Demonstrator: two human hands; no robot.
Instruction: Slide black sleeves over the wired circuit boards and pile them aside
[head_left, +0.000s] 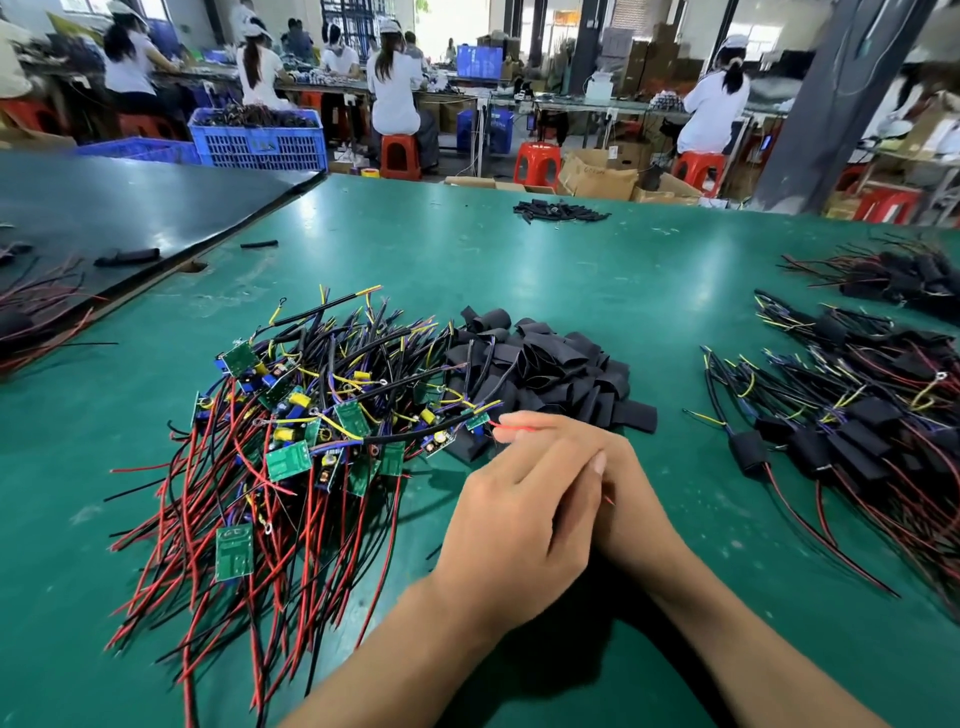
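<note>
Now, hands: both at ctr-front of the table, stacked, wrists resting on the mat.
Left hand (519, 514): lies on top of the other, fingers laid across it; whether it grips anything – cannot tell, underside hidden.
Right hand (631, 467): underneath, fingers reaching fwd-left, pinching a thin red wire (514, 427) that sticks out past the fingertips; another red bit shows btwn the two hands.
Small green circuit board (477, 420): at the far end of that wire, just beyond the fingertips, on the edge of the heap, unsleeved.
Heap of bare green circuit boards w/ red, black and yellow leads (311, 415): left of the hands, tangled, red leads fanning toward the near edge.
Pile of flat black sleeves (550, 364): just behind the hands, touching the heap's right side.
Sleeved boards w/ trailing wires (841, 431): piled well to the right; a second such pile (904, 280) farther back.
Small far clump of black tubing (558, 210): near the table's back edge.
Green-matted table (571, 270): a dark glossy panel (130, 208) overlaps its left side.
Background: blue plastic crate (260, 140), red plastic stools (399, 156), seated workers in white tops at long benches.
</note>
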